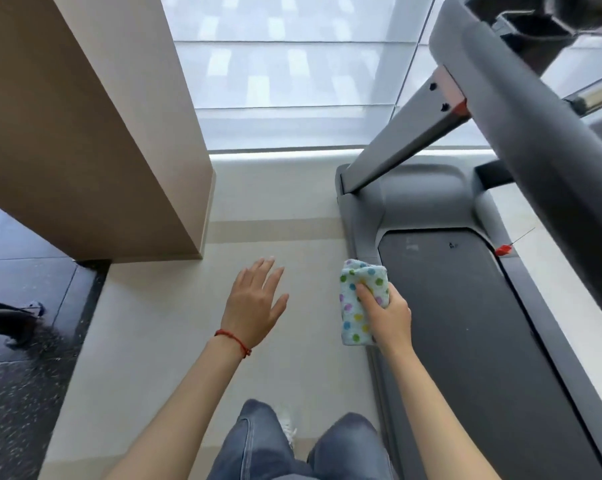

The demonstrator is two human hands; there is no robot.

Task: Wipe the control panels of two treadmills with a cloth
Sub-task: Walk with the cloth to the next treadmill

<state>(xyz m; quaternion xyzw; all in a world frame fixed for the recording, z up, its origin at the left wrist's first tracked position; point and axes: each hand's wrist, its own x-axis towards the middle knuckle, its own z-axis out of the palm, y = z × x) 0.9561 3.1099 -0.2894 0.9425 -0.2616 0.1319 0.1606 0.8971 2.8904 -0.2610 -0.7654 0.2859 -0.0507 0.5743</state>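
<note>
Gripping the folded dotted cloth [361,301] in the right hand [386,315], thumb across its front, fingers closed behind. Long axis of cloth running away from the body, far end pointing toward the window [292,74]. Held above the left edge of the treadmill [465,306], well below its console [535,39]. Left hand [256,306] open, fingers spread, palm down above pale floor [174,323], holding nothing.

One wide head-worn view looks steeply down and forward. It takes in the pale floor [174,341] close below. The treadmill [465,306] lies at its right side, with the window [292,81] ahead.
</note>
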